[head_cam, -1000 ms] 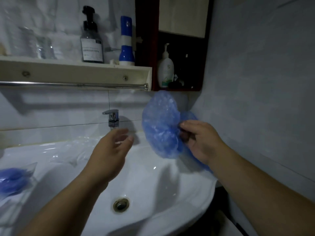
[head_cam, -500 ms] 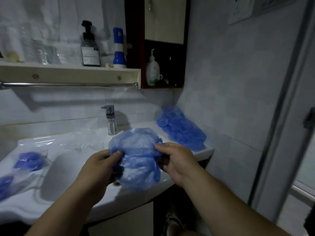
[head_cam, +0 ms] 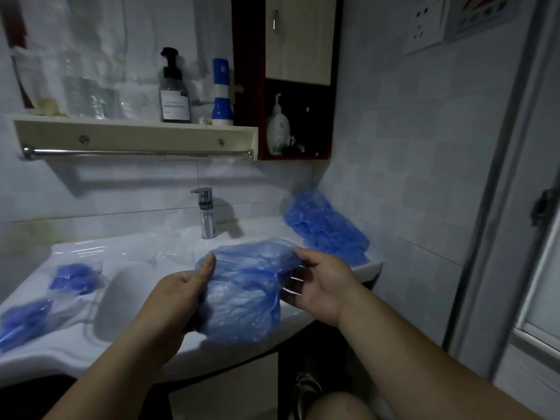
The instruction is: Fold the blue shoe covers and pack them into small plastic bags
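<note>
A: What's nearest, at the centre of the frame?

B: The left hand (head_cam: 178,294) and right hand (head_cam: 324,286) both grip one thin, crinkled blue plastic shoe cover (head_cam: 242,292), held in the air over the front rim of the white ceramic washbasin (head_cam: 60,362). The left thumb lies on its upper left edge; the right hand pinches the upper right edge, though its fingers are blurred.

A: Which step is that?

B: Spreading it flat before folding, I'd judge. Next the two edges want bringing together, then a clear bag from the loose heap of small clear plastic bags (head_cam: 169,247) beside the chrome tap (head_cam: 206,213).

A: And further off?

B: Filled bags of blue covers (head_cam: 75,275) lie at lower left on the basin; the pile of unfolded blue shoe covers (head_cam: 325,228) sits at centre right against the wall.

A: Any change?

B: A second ago the right hand alone held the cover up and the left was empty. Half a second ago it hung bunched; now it is drawn wider.
</note>
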{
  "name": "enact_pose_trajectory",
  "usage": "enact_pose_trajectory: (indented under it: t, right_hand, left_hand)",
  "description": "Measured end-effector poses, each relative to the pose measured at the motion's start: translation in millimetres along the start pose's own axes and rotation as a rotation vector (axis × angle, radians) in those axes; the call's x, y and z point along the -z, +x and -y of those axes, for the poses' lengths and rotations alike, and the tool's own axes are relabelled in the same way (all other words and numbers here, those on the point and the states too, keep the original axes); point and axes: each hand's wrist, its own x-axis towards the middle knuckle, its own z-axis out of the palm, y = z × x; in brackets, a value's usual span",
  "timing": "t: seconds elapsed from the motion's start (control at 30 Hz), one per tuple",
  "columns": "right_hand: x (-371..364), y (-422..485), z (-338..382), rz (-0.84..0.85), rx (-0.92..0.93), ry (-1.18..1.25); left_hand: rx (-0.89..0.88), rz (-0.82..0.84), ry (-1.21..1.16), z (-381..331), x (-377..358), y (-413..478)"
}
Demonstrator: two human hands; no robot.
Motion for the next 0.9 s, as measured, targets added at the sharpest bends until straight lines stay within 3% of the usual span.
enact_pose_trajectory:
  t: [0.27, 0.4, 0.5, 0.6, 0.8, 0.9]
  right_hand:
    - [1, -3, 4, 0.02, 0.122, 0.028]
    - [-6, -5, 0, 0.028, 0.224, -0.162]
    - [-13, -9, -3, 0.068, 0.254, -0.231]
    - [-21, -14, -4, 0.124, 0.265, -0.253]
    - [-18, -28, -6, 0.388, 0.241, -0.592]
    - [-12, -29, -7, 0.37, 0.318, -0.734]
  left_hand:
    - [-0.101, 0.157, 0.158, 14, 10, -3]
    - [-0.376, -0.041, 0.275, -3, 9, 0]
    - [-0.513, 0.09, 0.445, -26, -1, -5]
    - [-0.557, 0.135, 0.605, -35, -13, -7]
    - [-0.477, -0.07, 0.493, -41, -15, -3]
    - [-0.415, -0.09, 0.42, -43, -8, 5]
